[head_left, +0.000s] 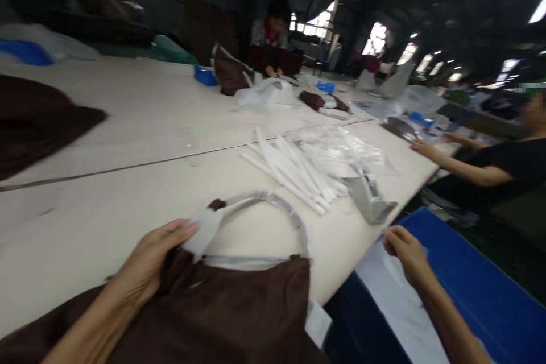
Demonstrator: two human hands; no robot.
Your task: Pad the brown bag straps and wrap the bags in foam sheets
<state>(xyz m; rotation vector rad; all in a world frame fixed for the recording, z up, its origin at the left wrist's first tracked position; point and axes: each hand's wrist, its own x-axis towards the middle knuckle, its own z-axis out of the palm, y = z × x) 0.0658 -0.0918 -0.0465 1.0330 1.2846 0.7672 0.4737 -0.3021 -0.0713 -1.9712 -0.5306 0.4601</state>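
A dark brown handbag [239,301] lies at the table's near edge, its looped handle [268,198] wrapped in clear and white covering. My left hand [160,256] is closed on the left base of that handle, thumb over a white wrapping piece [205,228]. A white tag [318,323] sticks out at the bag's right side. Past the table edge, my right hand [405,253] is held up with its fingers pinched together; anything between them is too small or blurred to see. Just beyond it stands a grey tape dispenser [370,199].
White strips [290,173] and clear plastic bags [341,148] lie mid-table. Below the right edge is a blue bin [464,278] with white sheeting [396,296]. More brown bags [232,71] sit farther off. One co-worker [490,165] works at right, another [271,40] across the table.
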